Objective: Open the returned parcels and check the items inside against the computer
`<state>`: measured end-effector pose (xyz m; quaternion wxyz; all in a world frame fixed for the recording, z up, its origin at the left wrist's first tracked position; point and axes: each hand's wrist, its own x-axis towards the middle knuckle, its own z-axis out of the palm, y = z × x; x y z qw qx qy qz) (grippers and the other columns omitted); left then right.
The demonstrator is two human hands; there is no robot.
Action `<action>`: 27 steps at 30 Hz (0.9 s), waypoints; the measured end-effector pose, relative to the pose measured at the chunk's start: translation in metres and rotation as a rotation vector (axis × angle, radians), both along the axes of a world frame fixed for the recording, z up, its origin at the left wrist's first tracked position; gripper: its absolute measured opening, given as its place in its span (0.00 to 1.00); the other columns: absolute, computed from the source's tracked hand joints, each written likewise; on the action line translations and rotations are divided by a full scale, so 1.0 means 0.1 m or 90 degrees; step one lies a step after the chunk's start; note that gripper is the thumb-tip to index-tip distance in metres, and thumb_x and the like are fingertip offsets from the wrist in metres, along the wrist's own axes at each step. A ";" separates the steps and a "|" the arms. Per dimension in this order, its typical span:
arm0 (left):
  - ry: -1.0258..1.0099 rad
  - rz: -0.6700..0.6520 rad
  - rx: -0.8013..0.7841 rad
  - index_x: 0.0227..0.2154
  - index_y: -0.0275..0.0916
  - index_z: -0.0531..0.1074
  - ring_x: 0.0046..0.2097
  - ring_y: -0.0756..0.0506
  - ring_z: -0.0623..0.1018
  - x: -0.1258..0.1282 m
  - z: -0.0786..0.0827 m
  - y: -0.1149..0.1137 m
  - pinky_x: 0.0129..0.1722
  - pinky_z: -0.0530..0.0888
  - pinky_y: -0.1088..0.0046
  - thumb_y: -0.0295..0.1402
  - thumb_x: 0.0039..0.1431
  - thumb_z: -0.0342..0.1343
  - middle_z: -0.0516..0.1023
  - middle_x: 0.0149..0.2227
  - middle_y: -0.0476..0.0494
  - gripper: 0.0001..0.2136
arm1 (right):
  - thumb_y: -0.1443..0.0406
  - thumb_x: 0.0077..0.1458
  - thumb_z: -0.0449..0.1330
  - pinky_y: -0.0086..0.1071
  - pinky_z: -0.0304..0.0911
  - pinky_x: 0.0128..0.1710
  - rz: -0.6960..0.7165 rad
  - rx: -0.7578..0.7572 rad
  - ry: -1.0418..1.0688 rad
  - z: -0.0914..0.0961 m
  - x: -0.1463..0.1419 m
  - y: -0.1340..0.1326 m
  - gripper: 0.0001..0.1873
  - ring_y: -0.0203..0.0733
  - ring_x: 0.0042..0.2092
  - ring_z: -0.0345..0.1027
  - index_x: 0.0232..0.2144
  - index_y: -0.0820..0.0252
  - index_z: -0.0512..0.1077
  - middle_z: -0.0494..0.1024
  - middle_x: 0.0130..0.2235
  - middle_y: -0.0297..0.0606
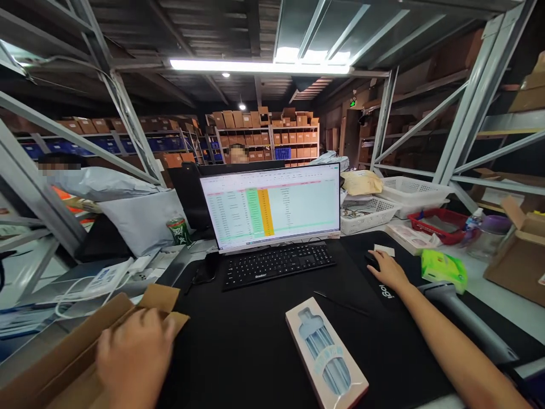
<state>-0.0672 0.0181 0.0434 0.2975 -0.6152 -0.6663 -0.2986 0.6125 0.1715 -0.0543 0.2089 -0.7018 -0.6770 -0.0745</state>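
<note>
My right hand [389, 271] rests on a black computer mouse [372, 260], fingers bent over it, on a dark desk mat. At the lower left, my left hand [135, 355] is curled over an open cardboard box [91, 324]; motion blur smears its fingers, and I cannot tell whether they grip anything. Between my hands lies a pale retail box [326, 352] with a bluish printed design, set at a slant. Behind it are a black keyboard [279, 264] and a monitor [272, 207] that displays a coloured spreadsheet.
A barcode scanner [468, 321] lies beside my right forearm, near a green packet [443, 268]. White baskets [366, 216] and a red tray [443, 227] stand at the back right. A green can [177, 230] and a phone [207, 268] are left of the monitor. Two people are partly visible beyond.
</note>
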 end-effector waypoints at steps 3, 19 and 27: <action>0.114 -0.158 0.079 0.44 0.39 0.72 0.44 0.35 0.79 0.93 -0.08 0.13 0.45 0.78 0.52 0.38 0.67 0.51 0.79 0.47 0.31 0.10 | 0.59 0.64 0.59 0.43 0.68 0.58 0.003 0.020 0.027 -0.13 0.11 0.06 0.30 0.56 0.59 0.71 0.66 0.57 0.68 0.69 0.64 0.52; -0.014 -0.161 -0.057 0.46 0.33 0.78 0.55 0.33 0.79 1.18 -0.75 1.48 0.56 0.77 0.50 0.35 0.70 0.46 0.79 0.55 0.26 0.17 | 0.61 0.67 0.56 0.42 0.69 0.57 -0.045 0.003 -0.026 -0.03 0.06 0.00 0.24 0.53 0.56 0.73 0.63 0.54 0.73 0.68 0.64 0.49; -0.089 -0.110 -0.171 0.53 0.28 0.76 0.60 0.29 0.74 1.13 -0.86 1.51 0.58 0.75 0.48 0.37 0.69 0.48 0.74 0.58 0.23 0.20 | 0.59 0.66 0.56 0.44 0.70 0.56 -0.035 0.022 -0.034 -0.11 0.13 0.02 0.23 0.53 0.55 0.74 0.61 0.54 0.74 0.68 0.63 0.48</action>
